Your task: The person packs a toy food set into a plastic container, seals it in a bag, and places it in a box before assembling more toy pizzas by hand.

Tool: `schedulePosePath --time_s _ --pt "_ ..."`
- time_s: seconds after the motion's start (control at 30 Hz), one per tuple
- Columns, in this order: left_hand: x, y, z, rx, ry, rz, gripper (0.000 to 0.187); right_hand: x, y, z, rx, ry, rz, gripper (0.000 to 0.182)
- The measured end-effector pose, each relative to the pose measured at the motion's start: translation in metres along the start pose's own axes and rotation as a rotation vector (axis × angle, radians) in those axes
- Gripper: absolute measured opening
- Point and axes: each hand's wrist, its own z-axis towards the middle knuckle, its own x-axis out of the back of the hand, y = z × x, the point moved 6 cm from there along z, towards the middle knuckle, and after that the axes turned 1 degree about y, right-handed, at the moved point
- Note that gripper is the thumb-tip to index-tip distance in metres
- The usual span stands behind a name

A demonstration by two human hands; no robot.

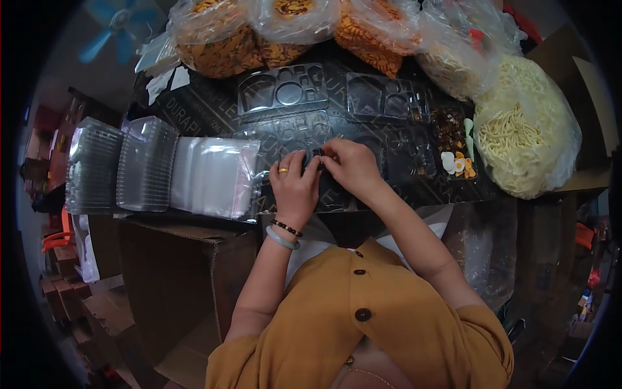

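My left hand (297, 185), with a ring and bracelets, lies over a clear moulded plastic tray, its fingers stretched out and pressing near the tray's edge. Close beside it, my right hand (353, 167) has its thumb and fingertips pinched together. A small dark piece (317, 153) shows between the two hands' fingertips, too small to name. Part of the tray under my hands is hidden. More clear trays with shaped hollows lie beyond: one tray (283, 89) at the back left, another tray (387, 96) at the back right.
Stacked clear plastic trays (148, 162) and clear plastic bags (214, 174) sit at the left. On the right are small dark, white and orange pieces (458, 164) and a big bag of pale sticks (518, 133). Bags of orange pieces (217, 48) line the back. An open cardboard box (172, 285) stands below.
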Motion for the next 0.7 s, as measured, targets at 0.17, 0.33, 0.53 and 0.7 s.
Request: schedulePosePath --time_s 0.17,0.33,0.53,0.7 --pt "0.002 -0.002 -0.001 0.023 0.028 0.018 0.031 -0.006 -0.021 -0.010 0.378 0.051 -0.467 0.012" --pt "0.001 0.000 -0.002 0.026 0.016 0.006 0.031 -0.011 -0.021 -0.016 0.412 0.111 -0.504 0.013" --pt "-0.001 -0.002 -0.004 -0.005 0.012 0.016 0.031 -0.011 -0.018 -0.013 0.380 0.031 -0.489 0.016" --pt "0.002 0.004 0.002 0.013 -0.116 0.017 0.041 0.001 -0.029 -0.018 0.418 -0.002 -0.624 0.017"
